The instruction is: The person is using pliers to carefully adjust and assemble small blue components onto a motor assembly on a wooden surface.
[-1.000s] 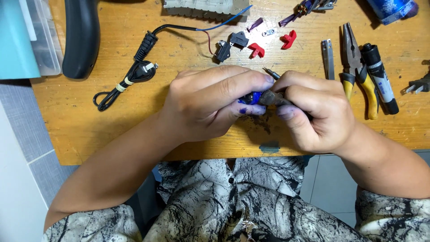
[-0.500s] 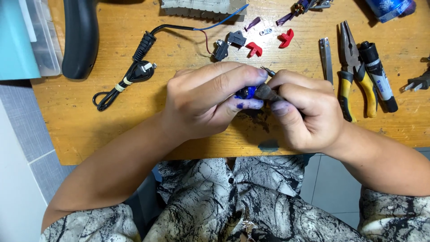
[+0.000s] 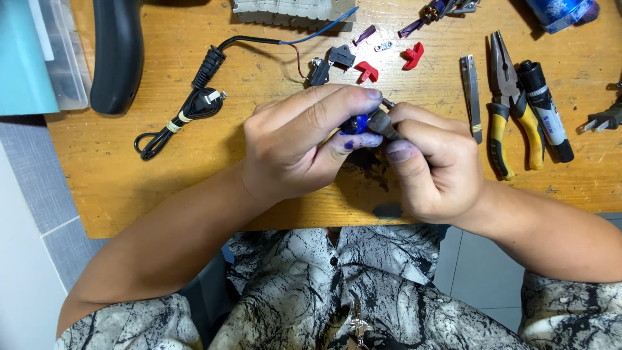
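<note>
- The left hand is curled around a small blue part, pinching it between thumb and forefinger just above the middle of the wooden table.
- The right hand meets it from 3 o'clock, fingers clenched on a thin dark metal tool whose tip touches the blue part; what kind of tool it is I cannot tell.
- At 12 o'clock from the hands lie a small black switch and two red plastic pieces, well apart from the fingers.
- At 10 o'clock a black power cord lies coiled and tied, with thin blue and red wires running toward the switch.
- At 2 to 3 o'clock, yellow-handled pliers lie beside a flat metal strip and a black cylindrical lighter.
- At the far right edge sits a grey two-pin plug.
- At 10 to 11 o'clock, farther out, a black curved handle rests near a teal box.
</note>
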